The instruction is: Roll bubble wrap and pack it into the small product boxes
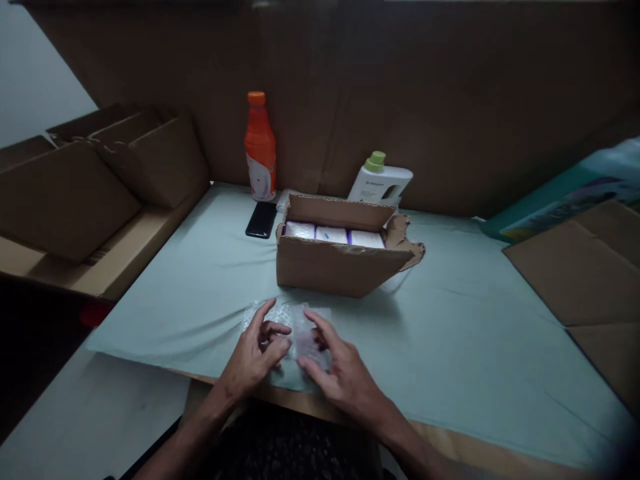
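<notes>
A small piece of clear bubble wrap [301, 337] is near the table's front edge, folded or doubled at its right part. My right hand [345, 370] grips that right part, its index finger at the far edge and its thumb at the near edge. My left hand [255, 357] is over the left part with thumb and fingers apart, holding nothing that I can see. Just beyond both hands stands an open cardboard box [325, 267]. White packs with purple edges [331, 235] sit in a row inside it.
Behind the box are an orange bottle [260, 160], a black phone [261, 220] and a white jug with a green cap [380, 183]. Cardboard boxes [65, 200] stand at left. A teal container [565, 193] and a cardboard flap [575, 267] lie at right. Pale green cloth [465, 347] covers the table.
</notes>
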A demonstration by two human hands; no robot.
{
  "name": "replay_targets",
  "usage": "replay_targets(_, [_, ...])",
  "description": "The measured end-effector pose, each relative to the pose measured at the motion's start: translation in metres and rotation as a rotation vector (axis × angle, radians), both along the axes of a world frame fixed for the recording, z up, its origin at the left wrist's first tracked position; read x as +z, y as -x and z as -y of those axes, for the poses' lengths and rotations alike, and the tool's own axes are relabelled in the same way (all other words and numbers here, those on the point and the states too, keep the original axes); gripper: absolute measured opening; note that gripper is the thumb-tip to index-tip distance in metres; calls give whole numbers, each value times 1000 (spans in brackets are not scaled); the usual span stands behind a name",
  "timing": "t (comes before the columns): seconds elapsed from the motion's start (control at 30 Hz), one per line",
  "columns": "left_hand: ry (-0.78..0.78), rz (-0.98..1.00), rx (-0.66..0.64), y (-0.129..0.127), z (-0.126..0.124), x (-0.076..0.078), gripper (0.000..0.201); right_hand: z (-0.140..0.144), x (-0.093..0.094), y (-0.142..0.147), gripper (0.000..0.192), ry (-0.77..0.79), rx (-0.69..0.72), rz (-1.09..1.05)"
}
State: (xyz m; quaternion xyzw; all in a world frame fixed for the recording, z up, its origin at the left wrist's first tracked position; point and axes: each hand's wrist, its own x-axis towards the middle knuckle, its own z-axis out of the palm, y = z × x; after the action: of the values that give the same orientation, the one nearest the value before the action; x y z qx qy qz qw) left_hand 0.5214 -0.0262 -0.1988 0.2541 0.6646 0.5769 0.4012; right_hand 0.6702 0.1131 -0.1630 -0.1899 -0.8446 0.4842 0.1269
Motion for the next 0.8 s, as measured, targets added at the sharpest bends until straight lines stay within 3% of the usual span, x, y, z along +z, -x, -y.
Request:
replay_targets(0.07, [41, -46, 54, 6, -5, -5, 77, 4, -5, 10, 66, 64, 96, -40])
replay_targets(0.13, [91, -189, 86, 15, -5, -10, 69, -2, -10, 11, 50, 32, 72, -74])
replay_targets(0.2, [171, -347, 89, 26, 0, -12, 69, -12, -16, 9, 32, -122, 16, -63])
replay_targets(0.33, [320, -548, 137, 43, 13, -12, 74, -22, -36, 10, 25, -509, 70, 35])
replay_targets(0.5, [255, -789, 293, 48, 22, -11, 63, -13, -58, 16, 27, -756, 66, 81])
replay_targets(0.63, [323, -1072, 185, 46, 22, -21, 50, -14, -61, 12, 24, -788, 55, 27])
replay_targets(0.8, [449, -1152, 90, 54, 24, -31, 61, -31, -57, 4, 29, -795, -97, 66])
